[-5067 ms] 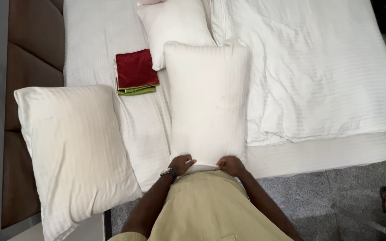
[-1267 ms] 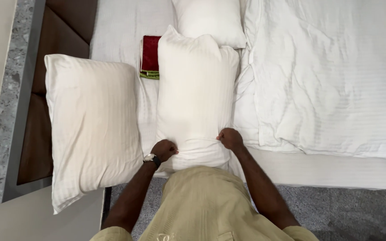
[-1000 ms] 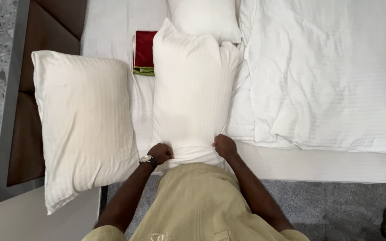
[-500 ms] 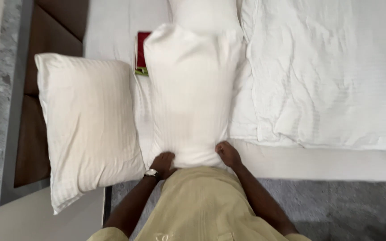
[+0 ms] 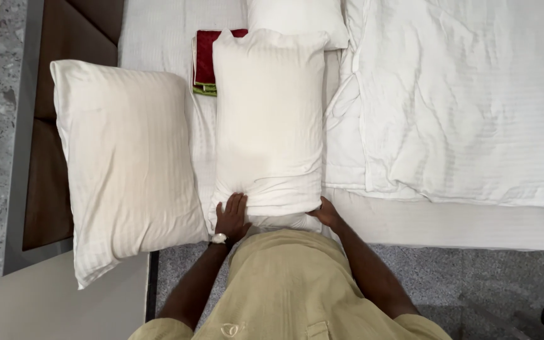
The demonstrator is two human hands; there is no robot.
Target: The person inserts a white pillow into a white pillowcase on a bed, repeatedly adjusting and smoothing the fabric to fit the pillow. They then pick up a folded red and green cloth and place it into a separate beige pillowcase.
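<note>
Single head cam, looking straight down from standing height at bed [image 5: 448, 220] edge; wearer's torso fills bottom.
</note>
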